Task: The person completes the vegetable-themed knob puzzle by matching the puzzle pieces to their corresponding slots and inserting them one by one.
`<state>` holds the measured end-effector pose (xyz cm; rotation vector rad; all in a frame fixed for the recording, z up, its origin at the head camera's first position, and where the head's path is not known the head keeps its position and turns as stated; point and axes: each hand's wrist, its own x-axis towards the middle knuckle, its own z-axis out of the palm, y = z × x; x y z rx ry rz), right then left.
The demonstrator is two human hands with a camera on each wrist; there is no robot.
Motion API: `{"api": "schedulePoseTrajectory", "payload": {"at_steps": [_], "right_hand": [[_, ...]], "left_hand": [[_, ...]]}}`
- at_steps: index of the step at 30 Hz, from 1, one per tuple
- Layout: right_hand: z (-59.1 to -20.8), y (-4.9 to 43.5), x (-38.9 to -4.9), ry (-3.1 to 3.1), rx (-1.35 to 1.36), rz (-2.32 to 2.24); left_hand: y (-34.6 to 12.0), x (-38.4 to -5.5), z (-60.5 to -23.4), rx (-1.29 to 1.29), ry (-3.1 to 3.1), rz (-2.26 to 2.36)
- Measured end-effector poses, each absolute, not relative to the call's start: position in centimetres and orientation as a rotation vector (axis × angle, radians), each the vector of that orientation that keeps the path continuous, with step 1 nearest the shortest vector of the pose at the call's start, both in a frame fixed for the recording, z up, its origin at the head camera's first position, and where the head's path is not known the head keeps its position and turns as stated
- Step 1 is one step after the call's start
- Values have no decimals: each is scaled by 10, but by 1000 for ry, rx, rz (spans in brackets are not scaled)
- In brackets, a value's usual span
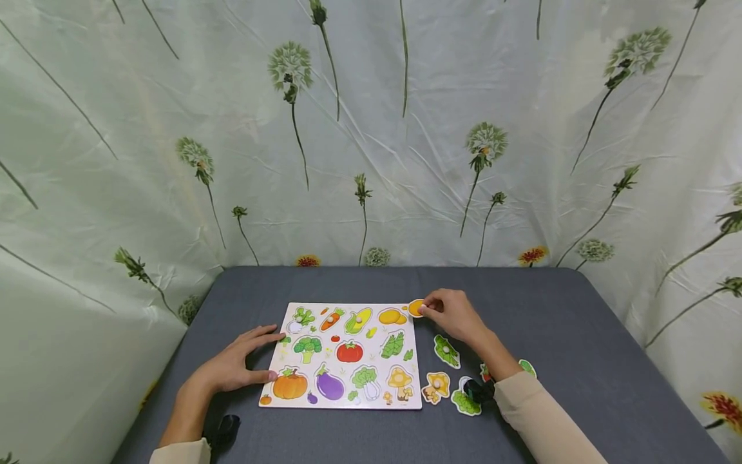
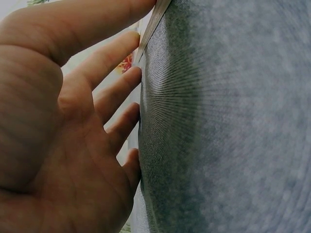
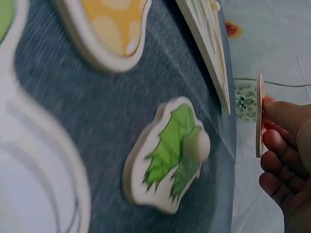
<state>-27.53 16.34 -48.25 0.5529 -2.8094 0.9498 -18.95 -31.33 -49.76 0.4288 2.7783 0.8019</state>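
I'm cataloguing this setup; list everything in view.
backdrop: 1, whitish, floral, rear
table: 1, grey, centre
board: 1, white, vegetable pictures, on table
held piece: 1, yellow, board's rear right corner
leafy piece: 1, green, right of board
mushroom piece: 1, golden, right of board
vegetable piece: 1, green/white, beside mushroom piece
partly hidden pieces: unclear count, red/green, farther right
wrist cameras: 2, black, lower frame
sleeves: 2, beige, lower frame
left hand: 1, board's left edge
right hand: 1, on held piece

Room to pass on the table point(image 1: 342, 438) in front of the board point(image 1: 373, 361) and behind it. Left hand point(image 1: 234, 361) blocks the board's left edge; right hand point(image 1: 455, 314) blocks its far-right corner. Right side's tight: mushroom piece point(image 1: 436, 388) just beside the board, green leafy piece point(image 1: 446, 352) has a raised knob point(image 3: 197, 145).
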Motion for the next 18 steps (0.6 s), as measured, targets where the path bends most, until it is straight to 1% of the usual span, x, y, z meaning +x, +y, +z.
{"api": "schedulePoseTrajectory", "payload": {"at_steps": [18], "right_hand": [[-487,121,-282,-2821,510,1064]], "left_hand": [[-311,-188,-493,438,2768,809]]}}
